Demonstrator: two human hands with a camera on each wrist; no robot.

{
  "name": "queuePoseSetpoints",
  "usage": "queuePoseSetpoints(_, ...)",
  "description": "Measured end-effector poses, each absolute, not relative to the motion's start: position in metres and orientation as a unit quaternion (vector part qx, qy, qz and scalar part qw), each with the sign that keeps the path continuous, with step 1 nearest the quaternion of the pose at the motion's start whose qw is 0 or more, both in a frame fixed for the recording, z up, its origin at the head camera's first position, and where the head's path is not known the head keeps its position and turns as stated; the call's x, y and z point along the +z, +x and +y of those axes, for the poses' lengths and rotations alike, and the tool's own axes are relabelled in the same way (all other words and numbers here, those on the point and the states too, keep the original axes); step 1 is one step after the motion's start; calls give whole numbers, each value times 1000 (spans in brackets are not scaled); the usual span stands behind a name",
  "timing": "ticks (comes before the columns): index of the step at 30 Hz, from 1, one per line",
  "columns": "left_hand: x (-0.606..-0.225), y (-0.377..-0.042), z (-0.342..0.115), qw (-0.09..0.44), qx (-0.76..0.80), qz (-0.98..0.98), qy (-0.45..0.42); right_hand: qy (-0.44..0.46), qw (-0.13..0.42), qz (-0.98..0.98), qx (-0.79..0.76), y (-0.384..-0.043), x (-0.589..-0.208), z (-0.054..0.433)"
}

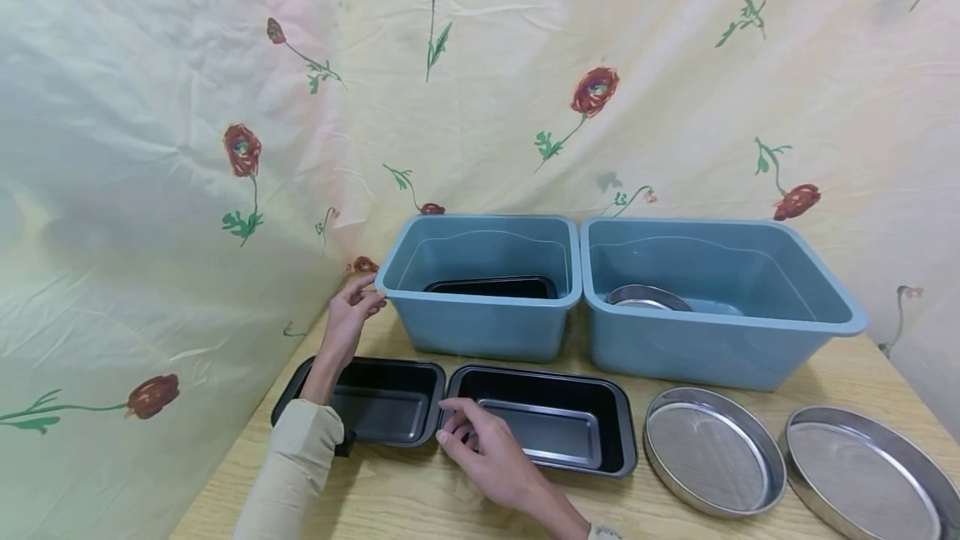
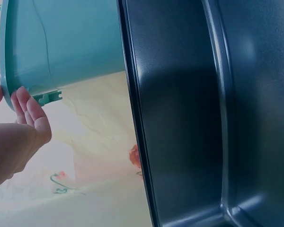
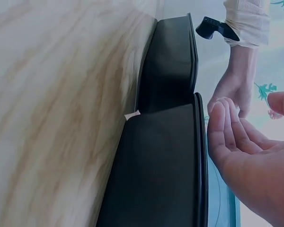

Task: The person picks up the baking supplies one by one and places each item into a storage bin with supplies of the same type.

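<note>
My left hand (image 1: 351,319) is at the near left corner of the left blue plastic bin (image 1: 480,327). In the left wrist view its thumb and fingers (image 2: 34,112) pinch the bin's rim from either side. My right hand (image 1: 487,457) hovers over the left end of a black loaf pan (image 1: 558,432), fingers loosely bent and holding nothing. Another black loaf pan (image 1: 390,415) sits to its left, under my left forearm. Inside the left bin lies a dark pan (image 1: 495,286), partly hidden by the front wall.
A second blue bin (image 1: 697,348) stands beside the first, with a round metal pan (image 1: 648,297) inside. Two more round metal pans, a smaller one (image 1: 716,457) and a larger one (image 1: 862,473), lie at the right of the wooden table (image 1: 382,498). Flowered cloth (image 1: 480,132) hangs behind.
</note>
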State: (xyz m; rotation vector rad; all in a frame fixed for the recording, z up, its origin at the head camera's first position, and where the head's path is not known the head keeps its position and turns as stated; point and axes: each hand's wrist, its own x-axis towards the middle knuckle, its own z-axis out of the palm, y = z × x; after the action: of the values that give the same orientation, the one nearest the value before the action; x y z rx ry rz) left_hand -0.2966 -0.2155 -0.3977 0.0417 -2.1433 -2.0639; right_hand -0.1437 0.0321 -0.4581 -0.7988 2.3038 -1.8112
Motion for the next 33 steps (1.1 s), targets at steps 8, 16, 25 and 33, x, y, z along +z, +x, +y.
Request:
queuePoseSetpoints(8,-397,-296,-214,85,-691,-718,18,-246,80,751,-608,-142,-458,29)
queuePoseSetpoints(16,-397,-296,-215,84,-695,-714,17,-241,80,752,-608,-140,-459,27)
queuePoseSetpoints(25,-397,-296,-215,80,-695,-715,19,-232,80,751,-613,-139,-461,25)
queuePoseSetpoints(33,-397,-296,-215,80,-696,-714,19,-230,69,755,-610,-136,-461,22)
